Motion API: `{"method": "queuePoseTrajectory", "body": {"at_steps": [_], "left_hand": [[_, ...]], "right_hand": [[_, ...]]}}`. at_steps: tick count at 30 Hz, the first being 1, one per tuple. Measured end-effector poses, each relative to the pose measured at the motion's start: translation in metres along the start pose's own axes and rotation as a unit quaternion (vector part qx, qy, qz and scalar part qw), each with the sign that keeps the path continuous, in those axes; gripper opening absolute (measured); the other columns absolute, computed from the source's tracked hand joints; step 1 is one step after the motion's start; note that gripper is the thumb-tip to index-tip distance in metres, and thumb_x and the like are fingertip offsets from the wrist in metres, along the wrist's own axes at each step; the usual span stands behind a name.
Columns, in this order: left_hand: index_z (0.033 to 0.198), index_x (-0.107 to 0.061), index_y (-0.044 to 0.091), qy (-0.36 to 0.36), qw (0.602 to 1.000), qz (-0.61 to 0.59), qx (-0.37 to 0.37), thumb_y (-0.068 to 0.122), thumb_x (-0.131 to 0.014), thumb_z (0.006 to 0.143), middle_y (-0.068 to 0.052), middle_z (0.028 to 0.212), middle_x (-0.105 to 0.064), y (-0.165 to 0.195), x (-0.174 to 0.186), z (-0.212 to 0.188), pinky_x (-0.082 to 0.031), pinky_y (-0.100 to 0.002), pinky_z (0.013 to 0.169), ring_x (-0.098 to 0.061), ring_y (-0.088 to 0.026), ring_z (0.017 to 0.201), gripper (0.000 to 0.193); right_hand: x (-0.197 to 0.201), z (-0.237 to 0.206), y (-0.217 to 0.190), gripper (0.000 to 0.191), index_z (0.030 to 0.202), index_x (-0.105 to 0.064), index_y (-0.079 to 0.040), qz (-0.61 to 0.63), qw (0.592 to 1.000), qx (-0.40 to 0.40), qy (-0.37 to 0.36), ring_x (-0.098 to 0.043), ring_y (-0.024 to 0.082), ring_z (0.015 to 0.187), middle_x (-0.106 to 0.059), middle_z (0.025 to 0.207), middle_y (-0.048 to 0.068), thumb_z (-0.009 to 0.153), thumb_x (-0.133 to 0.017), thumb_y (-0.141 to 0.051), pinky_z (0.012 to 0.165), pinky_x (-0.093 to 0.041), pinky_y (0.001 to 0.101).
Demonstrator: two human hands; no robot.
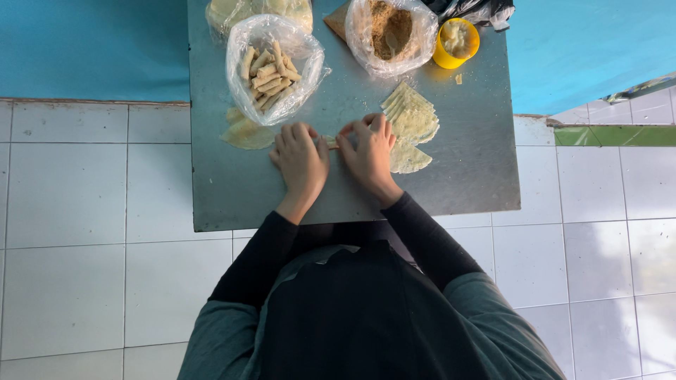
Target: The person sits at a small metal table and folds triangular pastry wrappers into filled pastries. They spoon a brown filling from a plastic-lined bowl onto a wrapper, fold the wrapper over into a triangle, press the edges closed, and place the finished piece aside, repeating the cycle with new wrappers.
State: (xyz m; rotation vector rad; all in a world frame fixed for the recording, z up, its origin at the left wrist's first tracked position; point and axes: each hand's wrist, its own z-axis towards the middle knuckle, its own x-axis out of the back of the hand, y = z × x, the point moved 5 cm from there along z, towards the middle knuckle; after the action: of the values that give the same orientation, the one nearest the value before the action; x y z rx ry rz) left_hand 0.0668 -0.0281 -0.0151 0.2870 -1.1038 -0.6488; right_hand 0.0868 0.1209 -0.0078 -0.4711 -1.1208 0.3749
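My left hand (pixel 301 156) and my right hand (pixel 369 151) lie side by side on a grey metal table (pixel 232 190), fingers curled over a small pale roll of wrapper (pixel 331 142) that shows only between them. Just right of my right hand is a fanned stack of thin pale wrapper pieces (pixel 412 119), with one more piece (pixel 410 160) below it. Beyond my left hand stands a clear plastic bag (pixel 273 67) holding several finished rolls.
A second bag with brown crumbly filling (pixel 389 32) and a yellow cup of pale paste (pixel 456 41) stand at the table's far side. A folded wrapper (pixel 246 134) lies left of my left hand. White floor tiles surround the table, with a blue wall beyond.
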Motion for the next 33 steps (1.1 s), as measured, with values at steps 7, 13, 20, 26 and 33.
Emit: {"method": "queuePoseTrajectory", "body": {"at_steps": [7, 13, 20, 26, 33], "left_hand": [[0.105, -0.058, 0.016, 0.037, 0.990, 0.134, -0.014, 0.023, -0.065, 0.099, -0.003, 0.102, -0.059, -0.007, -0.039, 0.038, -0.039, -0.044, 0.082, -0.058, -0.026, 0.101, 0.012], [0.090, -0.065, 0.014, -0.065, 0.985, -0.071, -0.146, 0.038, -0.076, 0.080, -0.005, 0.087, -0.061, -0.007, -0.006, 0.029, -0.040, -0.045, 0.076, -0.060, -0.028, 0.086, 0.028], [0.099, -0.065, 0.013, -0.001, 0.988, 0.062, -0.138, 0.036, -0.074, 0.101, -0.003, 0.095, -0.061, 0.015, 0.038, 0.048, -0.040, -0.044, 0.082, -0.060, -0.025, 0.090, 0.025], [0.125, -0.064, 0.005, 0.107, 0.973, 0.163, -0.126, 0.035, -0.073, 0.097, -0.011, 0.119, -0.064, -0.001, 0.081, 0.098, -0.044, -0.045, 0.081, -0.060, -0.029, 0.102, 0.042], [0.112, -0.064, 0.007, -0.058, 0.984, -0.108, -0.126, 0.016, -0.069, 0.102, -0.012, 0.102, -0.066, 0.027, 0.043, 0.039, -0.048, -0.045, 0.082, -0.063, -0.035, 0.095, 0.015]], "right_hand": [[-0.033, 0.034, 0.005, 0.028, 0.107, -0.062, -0.011, -0.028, 0.999, -0.036, 0.014, -0.045, 0.032, 0.112, -0.048, 0.115, 0.013, 0.090, -0.077, -0.027, 0.097, -0.033, 0.0453], [0.030, 0.023, 0.021, 0.024, 0.109, -0.067, -0.011, 0.041, 0.997, 0.012, 0.059, -0.054, 0.033, 0.105, -0.054, 0.109, 0.013, 0.091, -0.079, -0.021, 0.091, -0.042, 0.0443], [0.086, -0.040, 0.031, 0.023, 0.103, -0.067, -0.008, 0.006, 0.997, 0.043, -0.058, -0.062, 0.033, 0.101, -0.065, 0.105, 0.012, 0.081, -0.074, -0.007, 0.087, -0.051, 0.0419], [0.068, -0.047, 0.028, 0.013, 0.100, -0.065, -0.005, -0.044, 0.999, 0.023, 0.022, -0.063, 0.034, 0.096, -0.065, 0.100, 0.013, 0.088, -0.065, -0.001, 0.087, -0.051, 0.0450], [0.036, -0.031, -0.009, 0.029, 0.111, -0.064, -0.007, 0.065, 0.990, 0.120, -0.020, -0.067, 0.030, 0.092, -0.070, 0.103, 0.010, 0.085, -0.076, -0.008, 0.085, -0.052, 0.0436]]}}
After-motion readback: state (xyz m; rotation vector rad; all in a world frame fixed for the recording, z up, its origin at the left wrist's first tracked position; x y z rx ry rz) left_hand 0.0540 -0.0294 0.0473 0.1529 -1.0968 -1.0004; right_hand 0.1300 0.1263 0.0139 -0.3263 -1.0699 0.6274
